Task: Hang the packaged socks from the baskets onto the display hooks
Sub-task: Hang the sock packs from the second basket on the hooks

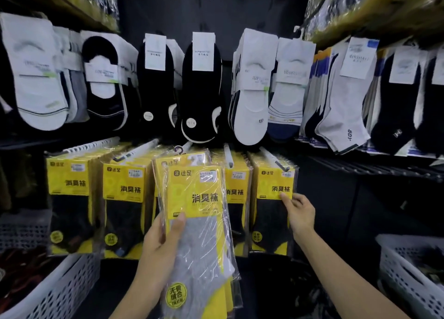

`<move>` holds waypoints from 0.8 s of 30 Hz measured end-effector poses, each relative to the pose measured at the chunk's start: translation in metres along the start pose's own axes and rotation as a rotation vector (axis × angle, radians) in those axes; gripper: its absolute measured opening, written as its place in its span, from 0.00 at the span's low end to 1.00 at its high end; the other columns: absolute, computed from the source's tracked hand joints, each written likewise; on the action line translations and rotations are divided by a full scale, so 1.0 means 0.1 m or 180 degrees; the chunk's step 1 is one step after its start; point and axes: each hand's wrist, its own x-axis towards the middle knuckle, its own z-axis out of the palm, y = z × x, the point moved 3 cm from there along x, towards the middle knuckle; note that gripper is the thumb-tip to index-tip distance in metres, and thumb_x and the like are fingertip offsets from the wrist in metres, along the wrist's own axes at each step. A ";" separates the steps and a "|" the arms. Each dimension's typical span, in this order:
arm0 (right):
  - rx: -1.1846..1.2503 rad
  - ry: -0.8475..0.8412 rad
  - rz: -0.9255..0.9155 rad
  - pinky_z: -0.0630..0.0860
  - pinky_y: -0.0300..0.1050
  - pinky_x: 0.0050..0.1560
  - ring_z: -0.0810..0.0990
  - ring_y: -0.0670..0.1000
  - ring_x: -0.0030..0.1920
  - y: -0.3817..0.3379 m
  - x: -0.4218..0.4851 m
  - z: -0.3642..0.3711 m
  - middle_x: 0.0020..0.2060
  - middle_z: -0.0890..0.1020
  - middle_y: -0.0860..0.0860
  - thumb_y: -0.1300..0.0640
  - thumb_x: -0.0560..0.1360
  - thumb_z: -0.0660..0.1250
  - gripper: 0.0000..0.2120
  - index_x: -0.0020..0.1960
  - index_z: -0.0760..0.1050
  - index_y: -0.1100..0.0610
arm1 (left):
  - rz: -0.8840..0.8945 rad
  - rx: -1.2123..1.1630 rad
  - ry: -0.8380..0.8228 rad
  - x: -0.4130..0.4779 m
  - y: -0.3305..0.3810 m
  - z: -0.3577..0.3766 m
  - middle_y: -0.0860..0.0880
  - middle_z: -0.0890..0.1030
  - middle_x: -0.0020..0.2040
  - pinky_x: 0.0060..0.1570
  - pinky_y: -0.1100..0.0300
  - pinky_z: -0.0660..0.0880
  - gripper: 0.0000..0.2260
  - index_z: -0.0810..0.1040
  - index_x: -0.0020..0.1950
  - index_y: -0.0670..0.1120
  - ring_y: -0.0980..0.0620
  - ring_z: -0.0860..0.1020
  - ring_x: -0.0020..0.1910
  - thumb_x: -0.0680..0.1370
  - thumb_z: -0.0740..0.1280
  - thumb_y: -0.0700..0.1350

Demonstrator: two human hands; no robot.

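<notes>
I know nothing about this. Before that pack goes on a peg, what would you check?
1. Left hand grips clear-wrapped yellow pack of grey socks: ok.
2. Its label faces outward: ok.
3. Its hanger loop is visible: cannot tell.
4. Right hand touches rightmost hanging yellow pack of dark socks: ok.
5. White-tagged metal display hook above it has room: cannot tell.
</notes>
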 end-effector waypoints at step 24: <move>0.0308 -0.1236 -0.0242 0.78 0.45 0.47 0.81 0.52 0.41 -0.99 -1.73 -0.02 0.40 0.83 0.56 0.51 0.68 0.75 0.16 0.46 0.79 0.63 | -0.0493 -0.0134 -0.0190 -0.41 0.17 0.53 0.53 0.85 0.47 0.38 0.61 0.80 0.23 0.78 0.56 0.54 0.52 0.84 0.45 0.63 0.75 0.57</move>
